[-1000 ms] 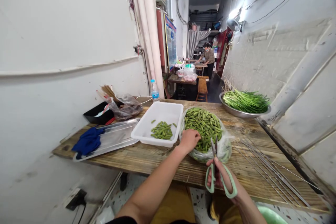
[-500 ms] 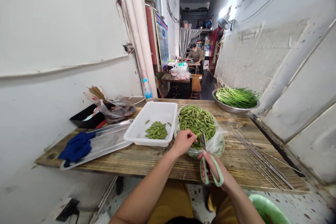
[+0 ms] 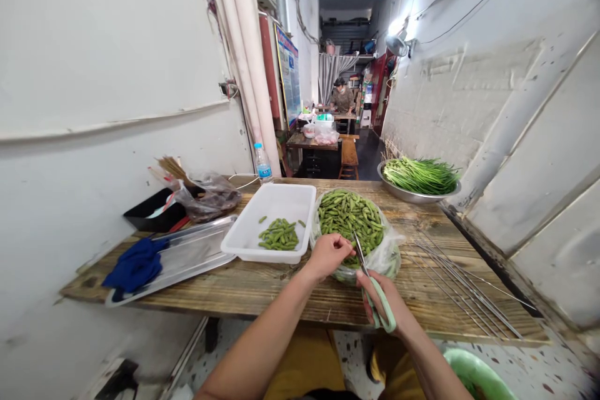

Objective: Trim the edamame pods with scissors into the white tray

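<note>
My right hand (image 3: 387, 300) grips a pair of scissors (image 3: 383, 312) with pale green handles. The blades point up and to the left and look closed together. Just left of their tips, my left hand (image 3: 330, 254) is in a pinch over the front of the bag, its fingertips on an edamame pod that is mostly hidden. Beneath both hands sits a clear plastic bag (image 3: 391, 244) full of green edamame pods (image 3: 349, 215). To its left stands a white plastic tub (image 3: 250, 225), with a small heap of pods (image 3: 280, 235) inside.
A metal bowl of green chives (image 3: 419, 175) is at the back right, metal skewers (image 3: 464, 290) at the right. Leftward lie a metal tray (image 3: 197, 249), blue cloth (image 3: 134, 265), black box (image 3: 145, 207) and water bottle (image 3: 263, 165). A green basin (image 3: 473, 372) is below; a person (image 3: 342, 97) stands far back.
The scissor blades have closed together and the handles have come together in my right hand. My left hand has barely moved. The person far back has shifted posture.
</note>
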A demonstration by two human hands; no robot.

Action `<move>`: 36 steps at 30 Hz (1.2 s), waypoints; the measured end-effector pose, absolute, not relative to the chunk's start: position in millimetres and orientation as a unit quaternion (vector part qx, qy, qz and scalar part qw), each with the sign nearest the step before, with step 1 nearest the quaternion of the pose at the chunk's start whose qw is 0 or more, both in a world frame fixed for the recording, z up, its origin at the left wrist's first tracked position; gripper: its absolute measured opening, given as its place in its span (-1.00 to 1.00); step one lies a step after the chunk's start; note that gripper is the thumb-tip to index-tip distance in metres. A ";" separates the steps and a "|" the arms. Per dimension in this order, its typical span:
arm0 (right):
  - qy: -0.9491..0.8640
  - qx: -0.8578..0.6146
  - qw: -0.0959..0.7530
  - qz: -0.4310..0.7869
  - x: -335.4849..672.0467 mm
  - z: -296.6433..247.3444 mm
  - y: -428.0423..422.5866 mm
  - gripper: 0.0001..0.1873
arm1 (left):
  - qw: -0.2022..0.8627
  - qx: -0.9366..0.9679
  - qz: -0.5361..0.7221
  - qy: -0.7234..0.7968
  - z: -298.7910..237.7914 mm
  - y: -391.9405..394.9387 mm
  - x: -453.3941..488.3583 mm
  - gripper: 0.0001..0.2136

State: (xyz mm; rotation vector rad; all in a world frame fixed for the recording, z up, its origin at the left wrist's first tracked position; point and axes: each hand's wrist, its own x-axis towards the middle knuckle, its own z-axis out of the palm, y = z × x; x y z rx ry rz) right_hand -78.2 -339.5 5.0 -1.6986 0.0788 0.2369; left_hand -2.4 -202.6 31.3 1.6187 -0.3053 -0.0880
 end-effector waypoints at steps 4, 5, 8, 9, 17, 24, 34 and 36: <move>0.080 -0.744 0.654 0.111 -74.7 -2.3 -337.0 -0.39 | 0.658 0.740 0.007 -0.138 21.9 -205.4 2.2 -0.85; 0.090 -0.744 0.653 0.114 -74.4 -3.5 -336.8 -0.39 | 0.648 0.749 0.017 -0.138 20.0 -205.7 3.2 -0.85; 0.096 -0.728 0.667 0.126 -76.1 -5.0 -337.7 -0.39 | 0.606 0.781 0.052 -0.140 18.4 -205.3 4.7 -0.84; 0.096 -0.713 0.682 0.135 -77.4 -4.7 -338.3 -0.39 | 0.595 0.789 0.060 -0.141 19.3 -204.9 4.5 -0.84; 0.091 -0.578 0.790 0.182 -83.6 0.7 -343.5 -0.43 | 0.553 0.820 0.061 -0.132 26.3 -203.1 0.8 -0.80; 0.032 -0.560 0.808 0.180 -84.0 0.9 -351.7 -0.37 | 0.696 0.710 -0.046 -0.094 19.6 -206.7 2.1 -0.76; -0.017 -0.738 0.670 0.087 -77.3 -13.9 -355.4 -0.48 | 0.707 0.700 -0.080 -0.065 23.3 -209.3 -2.1 -0.65; -0.021 -0.740 0.667 0.085 -77.9 -12.7 -356.8 -0.48 | 0.701 0.706 -0.078 -0.068 22.6 -209.6 -2.5 -0.66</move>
